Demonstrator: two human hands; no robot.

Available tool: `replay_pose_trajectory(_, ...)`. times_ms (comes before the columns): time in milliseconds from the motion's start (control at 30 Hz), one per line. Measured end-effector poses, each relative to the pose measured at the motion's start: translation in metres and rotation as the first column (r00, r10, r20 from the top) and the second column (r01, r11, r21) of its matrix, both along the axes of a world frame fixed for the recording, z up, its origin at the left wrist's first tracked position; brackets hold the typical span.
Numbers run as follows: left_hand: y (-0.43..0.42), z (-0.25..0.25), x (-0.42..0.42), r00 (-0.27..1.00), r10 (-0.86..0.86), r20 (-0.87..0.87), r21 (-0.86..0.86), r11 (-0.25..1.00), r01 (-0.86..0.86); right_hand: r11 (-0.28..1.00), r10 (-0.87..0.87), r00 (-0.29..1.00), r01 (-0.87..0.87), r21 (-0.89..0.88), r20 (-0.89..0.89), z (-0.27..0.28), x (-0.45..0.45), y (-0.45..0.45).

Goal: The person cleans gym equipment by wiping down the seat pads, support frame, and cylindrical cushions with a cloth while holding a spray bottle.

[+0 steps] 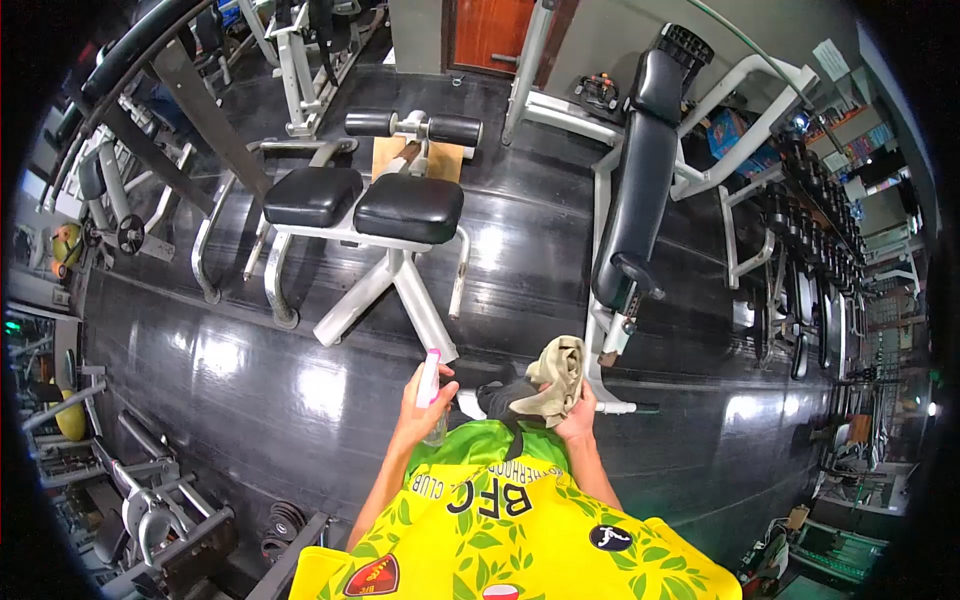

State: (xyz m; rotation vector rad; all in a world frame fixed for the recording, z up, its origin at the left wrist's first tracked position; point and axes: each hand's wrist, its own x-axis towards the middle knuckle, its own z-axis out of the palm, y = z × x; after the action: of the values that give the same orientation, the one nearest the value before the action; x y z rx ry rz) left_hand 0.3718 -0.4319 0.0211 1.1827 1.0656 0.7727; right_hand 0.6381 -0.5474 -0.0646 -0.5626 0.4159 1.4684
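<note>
My left hand (pixel 417 400) is wrapped round a spray bottle (pixel 429 378) with a white and pink head. Its clear body shows below my fingers, over the green shorts. In my right hand (pixel 577 415) is a crumpled beige cloth (pixel 552 380), bunched up and hanging toward the middle. Both hands are held in front of my body, apart from each other. Ahead of the left hand stands a machine with two black padded seats (pixel 408 209) on a white frame. Just beyond the right hand is a long black padded bench (pixel 643 180).
A dumbbell rack (pixel 815 225) runs along the right side. More weight machines stand at the far left, with a machine (pixel 165 520) at the lower left. Black glossy flooring (pixel 230 350) lies between them. A reddish-brown door (pixel 490 35) is at the back.
</note>
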Motion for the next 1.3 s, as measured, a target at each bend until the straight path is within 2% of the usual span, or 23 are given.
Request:
replay_pose_trajectory(33,0.001,0.003,0.004,1.0,-0.005,-0.003,0.026,1.0,0.005,0.996,-0.086,0.996,0.086,-0.002,-0.002,0.002,0.004,0.002)
replay_pose_trajectory(67,0.003,0.005,0.01,1.0,0.002,-0.014,0.018,1.0,-0.002,0.997,-0.079,0.995,0.077,0.023,0.061,-0.009,0.017,0.0)
replay_pose_trajectory(133,0.009,0.012,0.029,0.998,0.022,0.058,0.064,0.998,-0.025,0.993,-0.12,0.989,0.118,0.027,0.083,0.014,0.032,0.007)
replay_pose_trajectory(167,0.013,0.005,0.033,0.998,-0.042,0.039,-0.005,0.999,0.042,0.987,-0.158,0.983,0.157,0.017,0.095,0.021,0.041,0.01)
replay_pose_trajectory(233,0.019,0.006,0.054,0.999,-0.035,0.039,0.01,0.999,0.034,0.982,-0.182,0.972,0.172,0.078,0.149,0.021,0.067,0.016)
replay_pose_trajectory(267,0.024,0.002,0.065,0.999,-0.047,0.027,-0.006,0.999,0.047,0.974,-0.227,0.967,0.224,0.042,0.117,0.024,0.081,0.018)
replay_pose_trajectory(367,0.036,-0.007,0.103,0.999,-0.036,-0.005,0.011,0.999,0.036,0.967,-0.253,0.931,0.248,0.05,0.264,0.031,0.124,0.025)
replay_pose_trajectory(500,0.05,-0.008,0.156,0.996,0.015,-0.086,0.016,1.0,-0.014,0.967,-0.252,0.957,0.245,0.066,0.142,0.032,0.191,0.033)
replay_pose_trajectory(600,0.057,-0.007,0.184,0.998,-0.016,-0.064,0.049,0.999,0.019,0.976,-0.072,0.972,0.023,0.217,0.222,0.049,0.23,0.055)
replay_pose_trajectory(700,0.064,-0.011,0.205,1.0,0.023,-0.008,0.001,1.0,-0.023,0.977,-0.057,0.981,0.017,0.212,0.183,0.045,0.265,0.079)
replay_pose_trajectory(767,0.072,-0.015,0.215,0.999,0.042,-0.029,0.032,0.999,-0.041,0.964,-0.012,0.99,-0.026,0.266,0.14,0.038,0.282,0.102)
replay_pose_trajectory(833,0.081,-0.016,0.23,0.981,0.154,0.114,0.06,0.985,-0.161,0.952,0.026,0.991,-0.065,0.298,0.131,0.03,0.295,0.133)
replay_pose_trajectory(900,0.094,-0.021,0.239,0.967,0.213,0.14,0.053,0.974,-0.222,0.975,0.074,0.982,-0.108,0.195,0.174,0.027,0.3,0.169)
replay_pose_trajectory(1100,0.155,-0.057,0.262,0.881,0.424,0.21,-0.021,0.903,-0.429,0.927,0.31,0.949,-0.316,0.2,0.062,0.025,0.306,0.275)
replay_pose_trajectory(1167,0.181,-0.065,0.27,0.841,0.506,0.192,-0.075,0.862,-0.502,0.923,0.35,0.935,-0.355,0.145,0.062,0.023,0.309,0.307)
replay_pose_trajectory(1200,0.197,-0.064,0.273,0.831,0.527,0.18,-0.098,0.85,-0.518,0.932,0.354,0.929,-0.36,0.047,0.102,0.022,0.31,0.324)
replay_pose_trajectory(1300,0.234,-0.077,0.281,0.776,0.623,0.1,-0.119,0.782,-0.612,0.873,0.485,0.869,-0.487,-0.002,0.102,0.018,0.313,0.377)
